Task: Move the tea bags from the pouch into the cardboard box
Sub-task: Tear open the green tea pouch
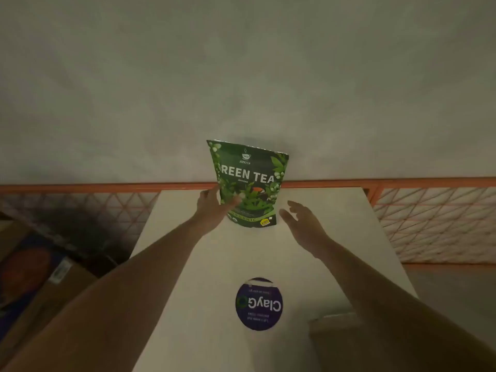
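At the far edge of the white table top (pixel 335 210), the left hand (pixel 208 208) wraps thumb and fingers round the lower left side of the upright green printed foil tea pouch (pixel 249 181). The right hand (pixel 303 221) hovers just beside the pouch's lower right corner, fingers spread and holding nothing. The pouch top looks sealed and no tea bags show, so the transfer seems not yet begun. A pale cardboard corner (pixel 332 326) near the right edge may be the box; I cannot tell.
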Available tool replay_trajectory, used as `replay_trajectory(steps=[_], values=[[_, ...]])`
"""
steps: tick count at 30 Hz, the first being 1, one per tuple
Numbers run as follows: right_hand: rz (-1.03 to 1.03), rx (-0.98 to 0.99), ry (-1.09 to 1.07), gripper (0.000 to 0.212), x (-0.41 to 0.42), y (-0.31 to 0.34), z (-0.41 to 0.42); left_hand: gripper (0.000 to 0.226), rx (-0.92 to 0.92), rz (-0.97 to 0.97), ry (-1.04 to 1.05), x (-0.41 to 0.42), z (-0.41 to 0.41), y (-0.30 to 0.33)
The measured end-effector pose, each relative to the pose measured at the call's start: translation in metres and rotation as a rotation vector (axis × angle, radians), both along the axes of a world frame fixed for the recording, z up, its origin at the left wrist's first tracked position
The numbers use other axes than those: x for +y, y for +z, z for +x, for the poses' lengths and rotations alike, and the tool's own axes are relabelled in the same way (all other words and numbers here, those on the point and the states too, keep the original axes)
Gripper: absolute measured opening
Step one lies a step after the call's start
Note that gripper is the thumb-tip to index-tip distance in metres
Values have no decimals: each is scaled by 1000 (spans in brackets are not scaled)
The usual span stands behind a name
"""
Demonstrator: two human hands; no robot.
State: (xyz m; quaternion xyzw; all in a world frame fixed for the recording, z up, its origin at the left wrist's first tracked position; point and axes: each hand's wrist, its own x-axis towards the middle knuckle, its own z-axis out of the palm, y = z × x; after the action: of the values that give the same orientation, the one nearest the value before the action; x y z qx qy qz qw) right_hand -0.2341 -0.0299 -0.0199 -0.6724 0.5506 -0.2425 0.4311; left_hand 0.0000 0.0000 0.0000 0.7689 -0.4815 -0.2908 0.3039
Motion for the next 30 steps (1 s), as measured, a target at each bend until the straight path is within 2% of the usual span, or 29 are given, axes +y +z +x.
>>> replay_trajectory(steps=[3, 6, 9, 13, 17, 20, 23, 30], values=[[16, -15, -36, 55, -20, -11, 14, 97, 55, -30, 65, -28, 14, -13], [53, -65, -87, 59, -38, -19, 31, 104, 91, -12, 65, -51, 27, -22], [28, -157, -138, 66, -55, -24, 45, 106, 190, -74, 61, -70, 39, -26], [-6, -346, -158, 50, -67, -24, 60, 72, 355, -224, -5, -78, 42, -30], [-61, -447, -164, 49, -70, -25, 64, 43, 373, -288, -46, -80, 42, -33], [-104, -432, -186, 48, -60, -18, 62, 33, 373, -284, -69, -74, 39, -31], [-107, -370, -192, 39, -41, -12, 57, 29, 387, -277, -108, -59, 35, -30], [-95, -281, -237, 25, 28, 8, 28, 37, 488, -233, -135, 2, 16, -25]])
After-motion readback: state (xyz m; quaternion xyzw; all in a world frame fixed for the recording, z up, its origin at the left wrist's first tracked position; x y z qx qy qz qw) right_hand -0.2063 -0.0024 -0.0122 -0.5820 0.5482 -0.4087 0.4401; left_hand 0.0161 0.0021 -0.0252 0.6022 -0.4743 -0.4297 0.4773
